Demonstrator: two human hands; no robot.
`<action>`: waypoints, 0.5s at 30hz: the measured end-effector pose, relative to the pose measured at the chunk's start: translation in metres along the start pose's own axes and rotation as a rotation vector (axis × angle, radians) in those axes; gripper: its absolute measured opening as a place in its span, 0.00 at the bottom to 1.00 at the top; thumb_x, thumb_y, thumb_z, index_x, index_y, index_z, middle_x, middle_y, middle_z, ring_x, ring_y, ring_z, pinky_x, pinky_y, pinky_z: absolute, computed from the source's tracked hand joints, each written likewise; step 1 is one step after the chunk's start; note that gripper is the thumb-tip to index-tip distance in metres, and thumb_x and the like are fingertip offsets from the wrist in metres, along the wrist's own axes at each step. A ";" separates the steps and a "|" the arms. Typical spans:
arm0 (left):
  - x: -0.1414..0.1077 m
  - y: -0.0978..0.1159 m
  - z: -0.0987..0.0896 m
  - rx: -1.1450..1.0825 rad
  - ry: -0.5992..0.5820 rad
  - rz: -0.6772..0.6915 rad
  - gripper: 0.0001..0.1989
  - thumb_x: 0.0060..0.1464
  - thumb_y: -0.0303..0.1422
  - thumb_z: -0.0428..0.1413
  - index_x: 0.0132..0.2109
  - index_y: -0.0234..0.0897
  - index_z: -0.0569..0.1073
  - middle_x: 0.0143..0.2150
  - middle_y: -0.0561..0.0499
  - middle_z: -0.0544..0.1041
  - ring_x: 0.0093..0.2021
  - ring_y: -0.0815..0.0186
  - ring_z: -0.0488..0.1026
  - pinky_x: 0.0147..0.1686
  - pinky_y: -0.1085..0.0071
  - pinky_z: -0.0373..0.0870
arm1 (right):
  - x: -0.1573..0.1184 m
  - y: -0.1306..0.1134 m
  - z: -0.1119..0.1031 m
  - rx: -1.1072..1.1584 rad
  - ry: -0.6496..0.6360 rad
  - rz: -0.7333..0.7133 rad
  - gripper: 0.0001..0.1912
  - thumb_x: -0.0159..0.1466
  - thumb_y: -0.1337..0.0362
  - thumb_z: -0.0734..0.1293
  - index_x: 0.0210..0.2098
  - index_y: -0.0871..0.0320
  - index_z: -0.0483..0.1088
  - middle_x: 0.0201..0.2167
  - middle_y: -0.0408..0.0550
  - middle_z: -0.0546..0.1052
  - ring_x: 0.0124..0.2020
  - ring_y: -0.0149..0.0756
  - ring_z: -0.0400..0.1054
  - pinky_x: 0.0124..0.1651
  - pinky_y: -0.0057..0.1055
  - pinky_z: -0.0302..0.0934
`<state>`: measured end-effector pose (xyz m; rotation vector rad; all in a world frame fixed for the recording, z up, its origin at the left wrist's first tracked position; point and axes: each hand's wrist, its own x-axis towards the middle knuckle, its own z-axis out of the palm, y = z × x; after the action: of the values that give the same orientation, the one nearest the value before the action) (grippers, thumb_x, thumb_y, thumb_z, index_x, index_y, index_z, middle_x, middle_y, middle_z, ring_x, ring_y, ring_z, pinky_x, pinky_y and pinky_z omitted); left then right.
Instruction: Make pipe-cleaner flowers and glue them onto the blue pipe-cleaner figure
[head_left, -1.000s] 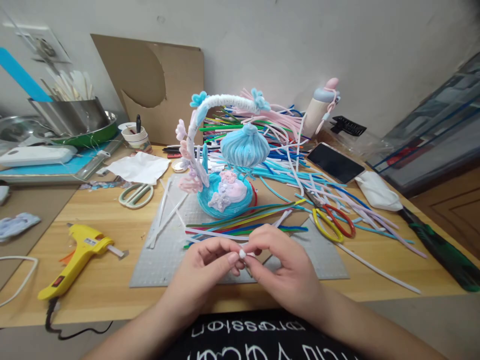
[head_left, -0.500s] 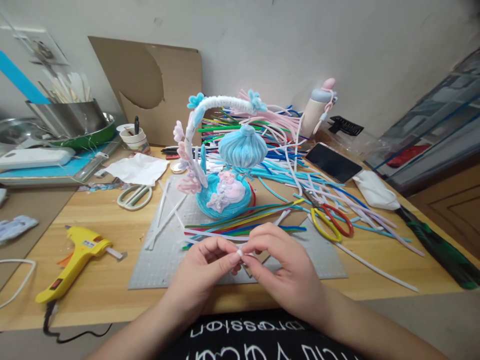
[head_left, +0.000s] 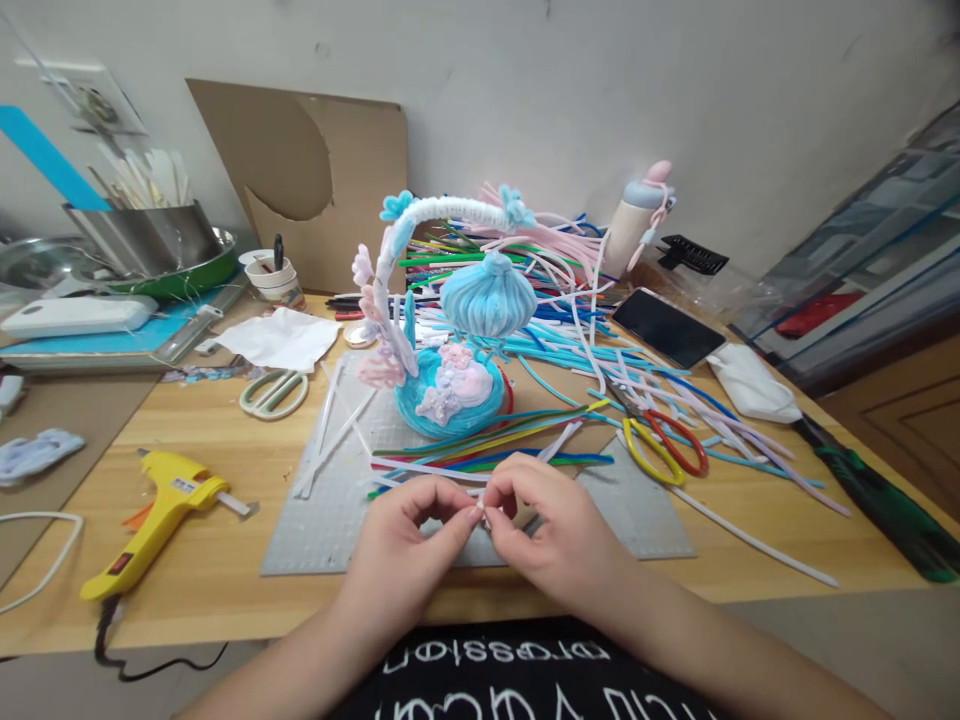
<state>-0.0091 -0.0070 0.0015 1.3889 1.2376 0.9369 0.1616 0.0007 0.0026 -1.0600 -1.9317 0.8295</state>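
My left hand (head_left: 416,530) and my right hand (head_left: 551,525) meet over the near edge of the grey cutting mat (head_left: 300,545). Thumbs and forefingers of both pinch a tiny white piece (head_left: 482,512), mostly hidden by the fingertips; its kind does not show. Just beyond lie several coloured pipe cleaners (head_left: 525,440). Behind them stands a lamp-shaped pipe cleaner craft with a round blue base (head_left: 412,410), a white curved arm (head_left: 457,207) and a pleated blue shade (head_left: 489,295). Pink flowers climb its left side, and a pale star sits on the base.
A yellow glue gun (head_left: 161,510) and green-handled scissors (head_left: 274,395) lie left. Scissors with yellow and red handles (head_left: 664,450), a phone (head_left: 669,326) and a white packet (head_left: 754,382) lie right. A pipe cleaner heap (head_left: 577,260) and cardboard (head_left: 367,190) are behind.
The fingertips have shifted slightly around the white piece, so less of it shows now. Both hands stay together in the same place; the view has moved a little.
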 end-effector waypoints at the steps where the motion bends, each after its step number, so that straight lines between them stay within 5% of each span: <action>1: 0.000 0.000 0.000 0.020 0.002 -0.005 0.06 0.50 0.34 0.59 0.30 0.35 0.75 0.28 0.50 0.77 0.31 0.65 0.72 0.33 0.70 0.67 | 0.000 0.001 0.001 0.000 -0.006 0.014 0.07 0.57 0.75 0.63 0.28 0.58 0.63 0.27 0.41 0.66 0.29 0.28 0.61 0.31 0.26 0.54; 8: -0.005 -0.001 0.003 0.070 -0.014 0.032 0.07 0.51 0.34 0.57 0.30 0.36 0.74 0.28 0.51 0.77 0.30 0.65 0.72 0.32 0.70 0.68 | -0.004 0.007 0.010 0.096 -0.027 0.005 0.06 0.59 0.73 0.62 0.28 0.57 0.61 0.27 0.40 0.63 0.28 0.28 0.57 0.29 0.25 0.52; 11: -0.011 0.000 -0.009 0.112 0.016 0.100 0.07 0.54 0.36 0.55 0.37 0.38 0.75 0.34 0.51 0.78 0.35 0.64 0.74 0.36 0.70 0.69 | -0.006 0.008 0.012 0.195 0.015 0.016 0.06 0.59 0.72 0.62 0.28 0.57 0.61 0.27 0.41 0.63 0.29 0.29 0.58 0.31 0.26 0.53; 13: -0.015 0.001 -0.038 0.241 0.232 0.147 0.09 0.55 0.38 0.55 0.41 0.41 0.75 0.40 0.51 0.78 0.40 0.63 0.74 0.40 0.68 0.68 | -0.006 0.010 0.013 0.305 0.063 0.067 0.06 0.59 0.72 0.61 0.27 0.57 0.61 0.27 0.41 0.64 0.29 0.29 0.59 0.32 0.27 0.54; 15: -0.018 -0.001 -0.085 0.511 0.615 0.118 0.11 0.53 0.40 0.56 0.41 0.41 0.75 0.36 0.53 0.77 0.35 0.63 0.72 0.39 0.67 0.66 | -0.006 0.012 0.012 0.489 0.101 0.151 0.06 0.59 0.71 0.62 0.27 0.57 0.61 0.27 0.41 0.64 0.28 0.29 0.59 0.32 0.28 0.54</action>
<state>-0.0949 -0.0094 0.0177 1.6360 1.9763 1.2397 0.1582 -0.0014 -0.0149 -0.9303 -1.4689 1.2305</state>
